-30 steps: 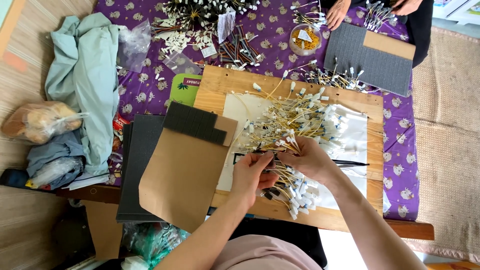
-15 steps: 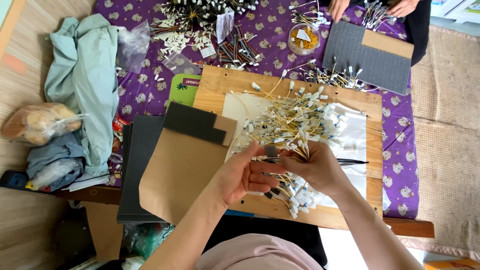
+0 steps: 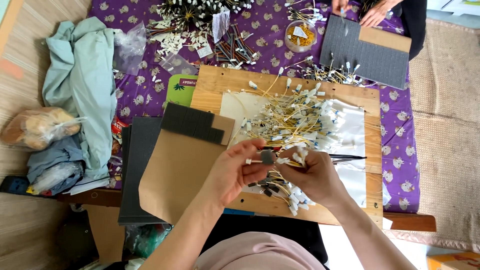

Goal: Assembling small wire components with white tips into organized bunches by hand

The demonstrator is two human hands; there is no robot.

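Grey connector piece [image 3: 267,157] pinched between left hand [image 3: 235,172] and right hand [image 3: 312,175].

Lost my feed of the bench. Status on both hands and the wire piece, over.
Left hand pinching small dark connector. Right hand gripping white-tipped yellow wires at the connector. Loose wire pile just beyond on wooden board; nothing blocking.
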